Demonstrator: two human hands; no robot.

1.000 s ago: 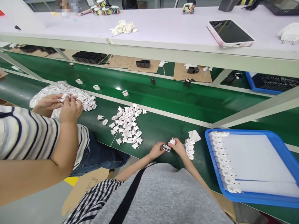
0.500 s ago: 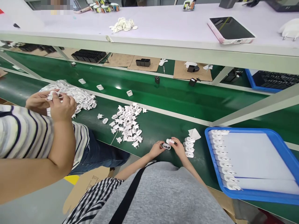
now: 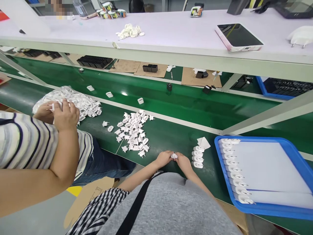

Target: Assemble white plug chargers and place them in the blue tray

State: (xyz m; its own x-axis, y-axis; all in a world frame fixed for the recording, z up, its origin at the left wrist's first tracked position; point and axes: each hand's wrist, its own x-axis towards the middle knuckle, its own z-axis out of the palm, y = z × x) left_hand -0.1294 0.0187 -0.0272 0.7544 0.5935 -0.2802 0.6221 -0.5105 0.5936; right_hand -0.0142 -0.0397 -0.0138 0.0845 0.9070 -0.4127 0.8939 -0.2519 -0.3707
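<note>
My left hand (image 3: 164,159) and my right hand (image 3: 182,162) meet over the green belt (image 3: 171,133) close to my body, both closed on one small white plug part (image 3: 174,156) pinched between them. Just right of my right hand stands a short row of finished white plug parts (image 3: 197,156) beside a folded white paper (image 3: 203,142). A loose pile of white plug parts (image 3: 133,132) lies to the left of my left hand.
A blue tray (image 3: 269,209) with a column of white parts along its left side sits at the right. A co-worker in a striped shirt (image 3: 29,143) handles parts from a bag (image 3: 73,99) at the left. A phone (image 3: 238,36) lies on the upper shelf.
My hands have pressed the plug part together and drawn closer; the dark opening seen before is now hidden. The co-worker's hands have shifted over the bag.
</note>
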